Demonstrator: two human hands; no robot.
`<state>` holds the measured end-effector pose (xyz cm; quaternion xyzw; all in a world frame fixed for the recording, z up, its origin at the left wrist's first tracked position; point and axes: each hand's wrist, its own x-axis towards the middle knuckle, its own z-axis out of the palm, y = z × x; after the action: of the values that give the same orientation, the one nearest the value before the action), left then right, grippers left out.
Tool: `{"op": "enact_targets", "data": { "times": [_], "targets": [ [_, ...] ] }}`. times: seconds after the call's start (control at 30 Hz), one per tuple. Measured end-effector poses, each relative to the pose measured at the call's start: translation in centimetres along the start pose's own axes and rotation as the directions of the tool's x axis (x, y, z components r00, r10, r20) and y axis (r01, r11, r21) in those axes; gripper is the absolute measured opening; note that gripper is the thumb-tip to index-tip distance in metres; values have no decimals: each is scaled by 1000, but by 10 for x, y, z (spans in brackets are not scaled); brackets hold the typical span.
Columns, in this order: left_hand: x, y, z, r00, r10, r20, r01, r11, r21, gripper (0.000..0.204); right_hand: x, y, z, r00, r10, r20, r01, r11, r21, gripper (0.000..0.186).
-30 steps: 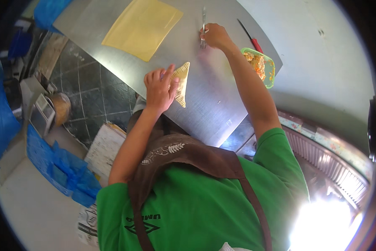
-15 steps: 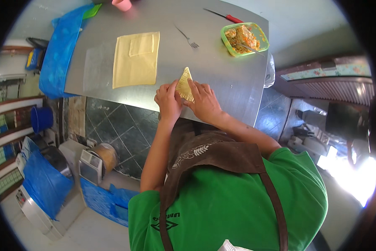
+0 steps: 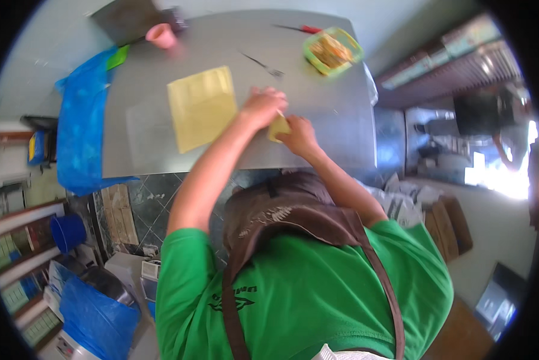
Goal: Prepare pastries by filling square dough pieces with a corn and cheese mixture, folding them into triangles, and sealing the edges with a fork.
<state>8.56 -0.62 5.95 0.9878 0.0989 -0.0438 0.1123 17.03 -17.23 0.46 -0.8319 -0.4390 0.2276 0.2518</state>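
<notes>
One bare right hand (image 3: 300, 137) clamps a small pale-yellow piece of dough (image 3: 276, 128) at the grey metal table (image 3: 341, 144), right of a flat yellow dough sheet (image 3: 203, 111), while the bare left hand (image 3: 263, 108) meets the dough's upper end, its grip too blurred to tell

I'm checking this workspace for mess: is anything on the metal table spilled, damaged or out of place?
Nothing clearly stands out. The filling sits inside its green container, the yellow dough sheet looks whole, and no spill shows on the metal table. The pastry by the right hand is blurred, so small tears can't be ruled out.
</notes>
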Motion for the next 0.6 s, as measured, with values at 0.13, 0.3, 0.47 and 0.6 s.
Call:
{"op": "enact_targets", "data": {
  "times": [0.13,0.3,0.47,0.6],
  "targets": [
    [12,4,23,993,108,-46,-113,986,-126,10,-21,14,-9,996,-69,-57,63,994,-94,41],
    [-47,-31,-3,991,130,10,-113,894,-434,13,-52,-39,-26,1000,23,13,-23,1000,17,32],
    [-101,-126,-32,993,-22,-116,-29,906,-422,30,-51,-31,-48,974,227,3,-205,874,441,31],
    [-188,-244,-41,782,-554,-285,328,755,-568,24,-34,-56,-61,941,308,142,-253,360,898,34]
  ]
}}
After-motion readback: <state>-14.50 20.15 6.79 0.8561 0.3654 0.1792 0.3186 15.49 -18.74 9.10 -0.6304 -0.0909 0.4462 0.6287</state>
